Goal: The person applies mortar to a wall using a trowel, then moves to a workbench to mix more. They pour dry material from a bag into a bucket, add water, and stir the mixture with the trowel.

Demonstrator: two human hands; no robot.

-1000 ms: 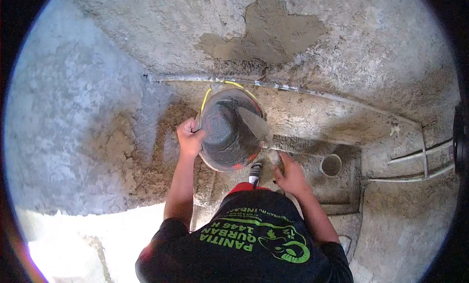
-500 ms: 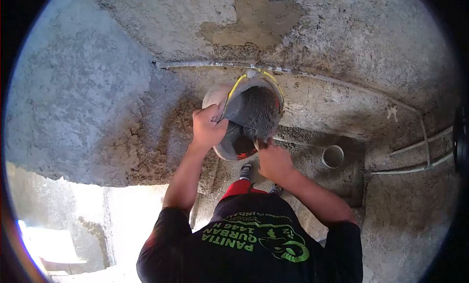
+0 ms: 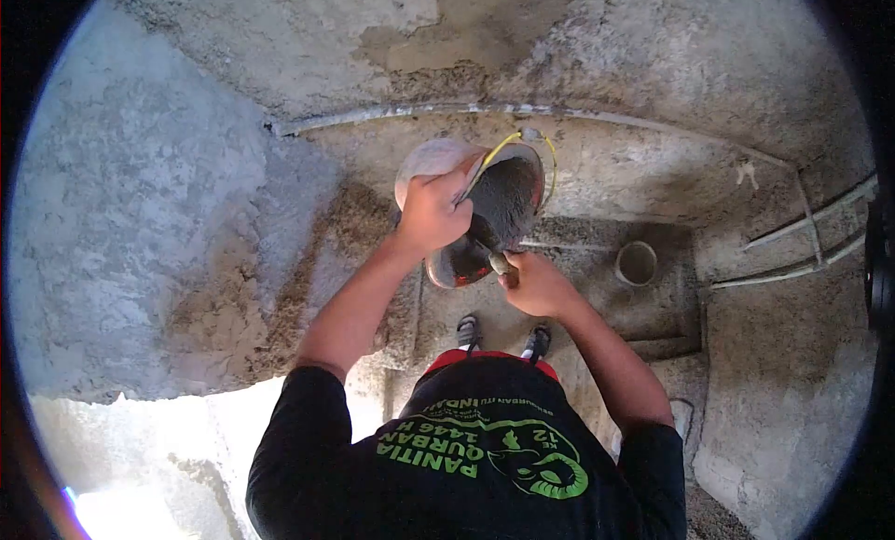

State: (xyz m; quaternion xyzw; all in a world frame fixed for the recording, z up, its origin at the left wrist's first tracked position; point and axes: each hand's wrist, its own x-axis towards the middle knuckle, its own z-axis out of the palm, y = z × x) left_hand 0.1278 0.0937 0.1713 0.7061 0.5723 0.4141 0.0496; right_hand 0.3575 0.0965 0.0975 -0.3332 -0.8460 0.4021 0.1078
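Observation:
A bucket with a yellow handle is tilted, its mouth facing right and toward me. Grey wet mortar lies inside it. My left hand is closed on the bucket's rim at its left side. At the lower edge of the mouth, my right hand is closed around the handle of a trowel. The trowel's blade reaches into the bucket and is mostly hidden in shadow.
Behind the bucket, a pipe runs along the rough wall and bends down at the right. A small round pail stands on the floor at right. A wet patch of plaster marks the wall. My feet are below the bucket.
The bucket has tipped further to the right, with my left hand moving right along with it. My right hand has shifted slightly right, still on the trowel.

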